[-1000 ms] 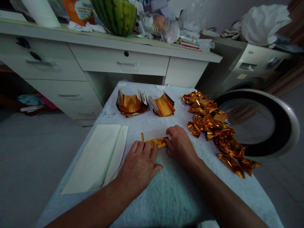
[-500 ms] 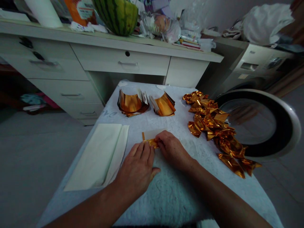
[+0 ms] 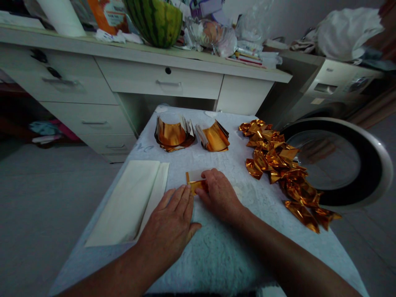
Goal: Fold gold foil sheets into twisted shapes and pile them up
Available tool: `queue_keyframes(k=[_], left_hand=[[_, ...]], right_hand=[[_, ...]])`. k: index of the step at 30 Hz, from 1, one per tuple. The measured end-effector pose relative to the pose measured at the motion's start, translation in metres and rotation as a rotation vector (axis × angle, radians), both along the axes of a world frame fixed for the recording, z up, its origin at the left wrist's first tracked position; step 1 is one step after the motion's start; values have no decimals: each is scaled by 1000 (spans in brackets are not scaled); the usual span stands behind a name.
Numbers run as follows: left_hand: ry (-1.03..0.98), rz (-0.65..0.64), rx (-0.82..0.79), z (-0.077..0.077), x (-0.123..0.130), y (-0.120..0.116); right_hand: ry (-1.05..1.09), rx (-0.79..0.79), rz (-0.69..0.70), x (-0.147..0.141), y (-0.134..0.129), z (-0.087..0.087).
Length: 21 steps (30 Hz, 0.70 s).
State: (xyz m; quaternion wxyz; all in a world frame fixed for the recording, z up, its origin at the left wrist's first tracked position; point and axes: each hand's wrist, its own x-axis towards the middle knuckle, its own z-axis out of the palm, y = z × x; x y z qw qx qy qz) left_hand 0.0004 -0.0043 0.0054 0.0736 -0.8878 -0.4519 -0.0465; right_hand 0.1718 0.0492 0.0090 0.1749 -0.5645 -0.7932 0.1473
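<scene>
A small sheet of gold foil paper [image 3: 194,176], white on one face and partly folded over, lies on the cloth-covered table. My left hand [image 3: 171,214] is laid flat with its fingertips at the sheet's left edge, thumb held out to the side. The fingers and thumb of my right hand [image 3: 219,194] are closed on the sheet's right part, which they hide. Beyond the hands stand two curved stacks of gold sheets, a larger one [image 3: 171,134] and a smaller one [image 3: 215,138]. Folded gold pieces [image 3: 275,161] form a heap to the right.
Folded white paper [image 3: 130,194] lies left on the pale cloth [image 3: 235,251]. Behind the table is a white desk [image 3: 192,80] carrying a cut watermelon [image 3: 156,22] and plastic bags. An open washing machine door [image 3: 337,161] stands close at the right.
My left hand has slid slightly left and toward me, uncovering more of the gold fold. My right thumb now presses on the fold's near side. The piles have stayed put.
</scene>
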Motion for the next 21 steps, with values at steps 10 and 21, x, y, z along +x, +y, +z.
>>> queue_keyframes(k=[10, 21], left_hand=[[-38, -85, -18, 3, -4, 9], [-12, -98, -41, 1, -5, 8]], right_hand=[[39, 32, 11, -3, -4, -3], [2, 22, -21, 13, -2, -2]])
